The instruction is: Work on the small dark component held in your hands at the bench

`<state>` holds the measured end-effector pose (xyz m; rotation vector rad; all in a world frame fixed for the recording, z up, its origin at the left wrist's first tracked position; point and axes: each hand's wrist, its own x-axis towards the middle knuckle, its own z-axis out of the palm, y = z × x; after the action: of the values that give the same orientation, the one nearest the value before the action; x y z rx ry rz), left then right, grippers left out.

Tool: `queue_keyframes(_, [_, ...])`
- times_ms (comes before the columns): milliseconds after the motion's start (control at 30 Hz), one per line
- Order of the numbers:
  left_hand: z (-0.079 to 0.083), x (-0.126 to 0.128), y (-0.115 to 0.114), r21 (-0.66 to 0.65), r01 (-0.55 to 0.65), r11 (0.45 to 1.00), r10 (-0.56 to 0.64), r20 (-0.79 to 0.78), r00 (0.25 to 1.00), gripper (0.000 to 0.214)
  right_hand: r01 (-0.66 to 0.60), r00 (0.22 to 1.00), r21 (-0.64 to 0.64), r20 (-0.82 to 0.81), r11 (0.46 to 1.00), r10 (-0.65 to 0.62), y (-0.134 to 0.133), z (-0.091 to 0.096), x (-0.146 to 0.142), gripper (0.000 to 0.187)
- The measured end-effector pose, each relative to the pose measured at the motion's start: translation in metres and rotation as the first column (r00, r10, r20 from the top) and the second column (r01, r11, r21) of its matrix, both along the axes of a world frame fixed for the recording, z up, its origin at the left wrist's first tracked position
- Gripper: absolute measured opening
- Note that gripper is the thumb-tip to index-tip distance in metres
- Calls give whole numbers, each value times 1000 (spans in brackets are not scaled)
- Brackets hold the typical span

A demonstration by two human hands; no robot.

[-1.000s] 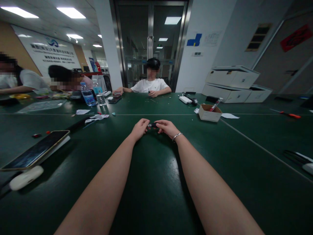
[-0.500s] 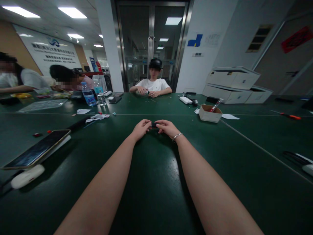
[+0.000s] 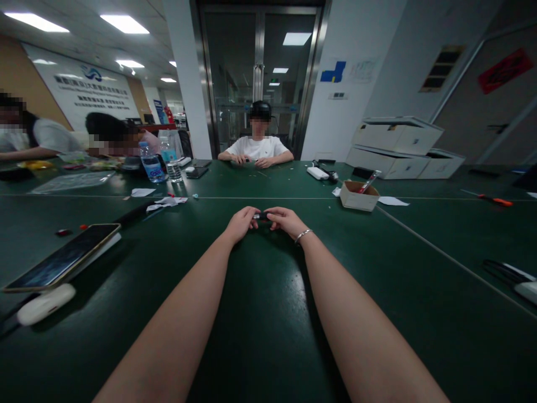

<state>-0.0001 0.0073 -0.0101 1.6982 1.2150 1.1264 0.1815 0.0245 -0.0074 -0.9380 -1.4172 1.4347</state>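
Note:
My left hand (image 3: 242,225) and my right hand (image 3: 288,221) meet just above the green table (image 3: 260,313), in the middle of the head view. Between their fingertips is a small dark cylindrical object (image 3: 262,216) with a pale, shiny band at its left end. Fingers of the left hand pinch that banded end, while those of the right hand are closed on the dark end. Its ends are covered by the fingers, and it is too small for me to tell its kind. A silver bracelet circles my right wrist.
To the left lie a smartphone (image 3: 62,257) and a white rounded case (image 3: 46,305). Water bottles (image 3: 153,165) stand farther back. A small open box (image 3: 358,197) and a screwdriver (image 3: 495,200) are on the right. Across the table sits a person (image 3: 258,146); others sit far left.
A shiny band on the dark object now shows beside my left fingertips. Both hands keep nearly the same place. The person opposite has shifted slightly left and lowered the head.

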Motion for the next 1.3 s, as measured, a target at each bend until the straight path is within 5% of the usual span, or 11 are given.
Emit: queue_keyframes(1300, [3,0,-1,17,-6,1000,6,-56,998,30,21,999,7,36,1000,-21,-2,2,-1,19])
